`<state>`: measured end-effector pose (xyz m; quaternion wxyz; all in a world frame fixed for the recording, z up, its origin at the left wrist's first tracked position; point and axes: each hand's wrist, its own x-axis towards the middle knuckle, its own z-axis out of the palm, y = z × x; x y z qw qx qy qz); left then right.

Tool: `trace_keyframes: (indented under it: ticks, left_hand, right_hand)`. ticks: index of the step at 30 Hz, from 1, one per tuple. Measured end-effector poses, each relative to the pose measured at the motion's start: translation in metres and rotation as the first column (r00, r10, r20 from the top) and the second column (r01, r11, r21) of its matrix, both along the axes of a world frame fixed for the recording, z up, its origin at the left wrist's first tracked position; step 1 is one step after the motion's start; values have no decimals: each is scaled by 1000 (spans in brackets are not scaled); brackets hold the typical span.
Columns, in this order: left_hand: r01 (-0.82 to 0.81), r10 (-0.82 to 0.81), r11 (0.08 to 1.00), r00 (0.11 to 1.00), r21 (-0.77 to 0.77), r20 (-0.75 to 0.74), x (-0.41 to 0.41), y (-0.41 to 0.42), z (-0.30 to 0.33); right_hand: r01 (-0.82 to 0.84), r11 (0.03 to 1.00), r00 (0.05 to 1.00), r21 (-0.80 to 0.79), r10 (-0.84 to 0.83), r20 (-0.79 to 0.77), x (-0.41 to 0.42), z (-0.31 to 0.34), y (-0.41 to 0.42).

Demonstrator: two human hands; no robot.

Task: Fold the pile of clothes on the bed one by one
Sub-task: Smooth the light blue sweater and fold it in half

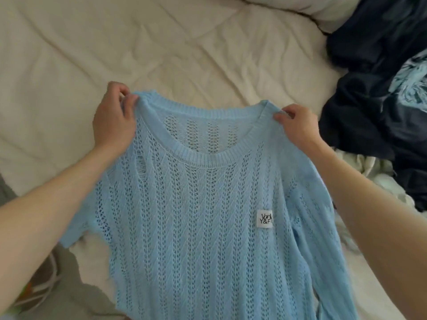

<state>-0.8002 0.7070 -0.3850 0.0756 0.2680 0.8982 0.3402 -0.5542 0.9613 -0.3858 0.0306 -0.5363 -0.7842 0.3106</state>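
A light blue open-knit sweater (208,227) hangs spread out in front of me, its front facing me, with a small white label on the chest. My left hand (114,121) pinches its left shoulder beside the ribbed collar. My right hand (298,125) pinches the right shoulder. The sweater's body hangs down over the near edge of the cream bed cover (161,54). Its right sleeve drops along my right forearm. The pile of clothes (381,100), mostly dark navy with a pale blue patterned piece, lies at the right.
A white crumpled garment (379,179) lies below the dark pile at the right. A pillow (312,8) sits at the top right. Grey floor (69,285) with white cords shows at the lower left, past the bed's edge.
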Motion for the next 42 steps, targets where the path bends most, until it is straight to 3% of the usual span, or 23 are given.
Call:
trace_keyframes:
  ticks: [4,7,9,13,16,21,25,28,30,31,33,34,36,37,39,42]
  left_hand:
    - [104,-132,911,990,-399,-43,3,9,-13]
    - [67,-149,908,975,-414,-168,23,7,-8]
    - [147,-239,915,948,-376,-211,53,2,-2]
    - [454,-492,810,870,-372,-9,149,-23,-1]
    - [606,-605,707,785,-366,130,214,-46,-3]
    - [658,-618,577,739,-483,268,248,-78,-15]
    - [666,-592,438,719,-604,364,240,-78,-27]
    - [696,-557,401,701,-595,445,239,-70,-25]
    - [687,-505,502,726,-526,467,241,-61,-14]
    - [639,-444,628,763,-444,470,242,-55,-7]
    - [426,-224,877,773,-223,594,246,-44,9]
    - [289,-94,948,661,-136,745,251,-38,18]
    - [99,54,992,270,-83,961,261,-32,32]
    - [102,72,991,154,-89,985,266,-31,34]
    - [194,105,973,119,-127,987,276,-30,32]
    - [264,163,933,298,-246,940,290,-30,23]
  right_hand:
    - [-21,997,988,-68,32,153,2,-21,-4]
    - [-16,1000,997,-9,16,81,17,-21,-19]
    - [-31,994,999,104,33,-14,40,-10,-36]
    - [102,974,985,202,-71,-158,104,15,-85]
    - [235,951,966,200,-207,-153,161,21,-120]
    - [323,945,932,42,-326,158,237,12,-147]
    - [372,896,920,-242,-323,221,249,13,-143]
    - [387,899,909,-203,-335,249,239,29,-136]
    - [387,921,916,-51,-377,139,226,46,-144]
    - [340,940,939,-22,-338,62,215,57,-154]
    - [77,978,997,-192,-80,-8,192,75,-181]
    - [-72,932,997,-355,68,-25,183,78,-198]
    - [-285,760,950,-584,307,-64,176,75,-228]
    - [-320,741,938,-591,335,-89,176,72,-239]
    - [-231,845,973,-481,196,-124,182,68,-250]
    - [-37,967,996,-252,55,67,210,49,-244]
